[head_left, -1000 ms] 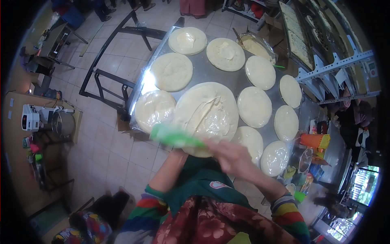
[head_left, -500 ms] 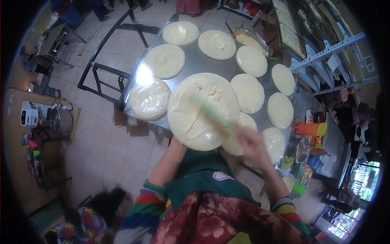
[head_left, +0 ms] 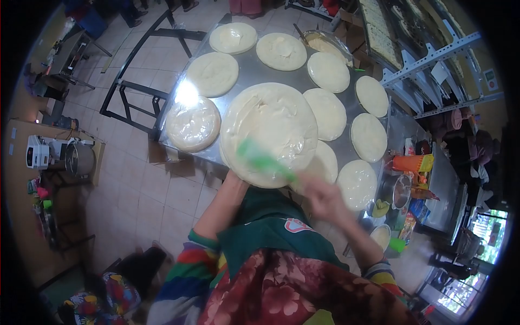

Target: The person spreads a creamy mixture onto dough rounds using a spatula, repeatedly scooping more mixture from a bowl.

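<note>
Above the table's near edge is a large round disc covered with pale, thick cream (head_left: 281,116); whether it is a cake or a filled pan I cannot tell. My left hand (head_left: 238,180) supports it from below at the near left edge, its fingers hidden under it. In my right hand (head_left: 322,200) is the handle of a green spatula (head_left: 262,160), fingers closed round it. The spatula is blurred by motion and its blade lies over the near left part of the cream. Smoother areas and ridges mark the surface.
Several similar pale discs, such as one at the left (head_left: 193,124), lie on the metal table (head_left: 249,70). A bowl of cream (head_left: 325,46) stands at the far edge. At right are an orange container (head_left: 406,162) and a metal rack (head_left: 433,57). A black frame (head_left: 127,86) stands left.
My right hand has drawn the spatula toward me and left across the cream. The cream's top looks smoother at its middle. The disc has shifted slightly up in view.
</note>
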### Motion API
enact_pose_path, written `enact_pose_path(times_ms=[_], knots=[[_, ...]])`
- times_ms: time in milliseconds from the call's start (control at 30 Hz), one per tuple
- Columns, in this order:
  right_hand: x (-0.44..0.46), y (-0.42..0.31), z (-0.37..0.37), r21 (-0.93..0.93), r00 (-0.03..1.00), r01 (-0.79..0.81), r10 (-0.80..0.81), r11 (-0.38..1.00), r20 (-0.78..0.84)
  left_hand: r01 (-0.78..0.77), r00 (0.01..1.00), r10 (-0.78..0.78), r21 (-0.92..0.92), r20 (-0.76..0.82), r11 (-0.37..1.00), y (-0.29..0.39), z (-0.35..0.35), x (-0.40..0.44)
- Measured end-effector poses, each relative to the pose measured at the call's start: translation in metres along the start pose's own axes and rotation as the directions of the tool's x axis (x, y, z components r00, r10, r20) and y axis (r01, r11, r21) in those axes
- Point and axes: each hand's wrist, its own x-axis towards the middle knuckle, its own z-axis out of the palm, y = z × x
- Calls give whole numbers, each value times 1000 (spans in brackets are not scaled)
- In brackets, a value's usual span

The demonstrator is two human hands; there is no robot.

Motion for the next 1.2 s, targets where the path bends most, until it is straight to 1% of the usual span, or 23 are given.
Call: enact_pose_path(times_ms=[33,133,167,200,267,367,467,500,533,600,667,700,733,767,800,833,900,967,1000,1067,1133,1167,1200], knots=[[-9,-6,6,-74,991,97,-90,992,100,-4,1000,4,-5,6,1000,-1,0,1],[-13,-7,-4,131,994,-44,30,990,107,-9,1000,9,-19,29,1000,-1,2,3],[-9,-4,-12,255,988,-146,154,956,-11,-10,999,11,-26,37,1000,-1,2,3],[-4,16,-19,256,960,-205,244,945,-133,-11,999,12,-34,46,999,-1,3,4],[8,32,-16,161,959,-61,103,985,-263,-11,998,14,-44,63,999,-4,3,5],[-17,-1,1,-47,995,87,-85,995,50,-18,997,23,-62,77,998,-7,3,7],[-19,8,-3,44,994,101,-99,994,-38,-23,995,30,-74,90,997,-8,5,7],[-16,15,-11,182,979,-159,179,970,-101,-25,995,33,-80,96,996,-8,6,9],[-5,27,-15,199,944,-100,156,975,-289,-23,994,32,-87,101,996,-8,7,10],[-5,37,-19,52,959,-177,185,983,-213,-23,993,34,-97,113,995,-10,7,13],[-22,20,3,133,993,-20,35,991,-108,-29,991,44,-119,126,992,-11,5,16],[-27,9,10,186,999,-46,49,981,-14,-33,990,50,-126,130,991,-11,4,17],[-26,11,25,294,990,106,-73,950,-120,-34,990,53,-137,133,990,-12,2,17],[-24,11,29,414,990,-61,107,908,-87,-35,989,56,-152,136,988,-14,0,16],[-19,14,27,572,973,-162,226,804,-42,-39,989,62,-165,138,986,-15,-2,15],[-13,18,25,710,940,-243,341,661,4,-42,988,69,-187,141,981,-18,-4,14],[18,33,9,950,903,-218,417,225,108,-31,986,67,-219,155,975,-16,-2,12],[43,26,-19,902,895,-176,446,393,-20,15,987,18,-205,160,979,-9,16,10],[46,32,-32,851,928,-145,367,505,-60,51,986,-21,-179,167,982,-6,25,11],[43,24,-54,760,934,-177,351,625,-72,79,983,-47,-176,177,981,-3,28,13],[28,22,-52,514,916,-170,328,840,-232,67,982,-25,-222,186,973,-5,21,15],[17,20,-49,365,906,-174,294,915,-306,54,980,-10,-220,198,974,-6,15,17],[7,29,-36,226,899,-110,193,968,-392,43,980,3,-225,198,973,-7,13,18]])
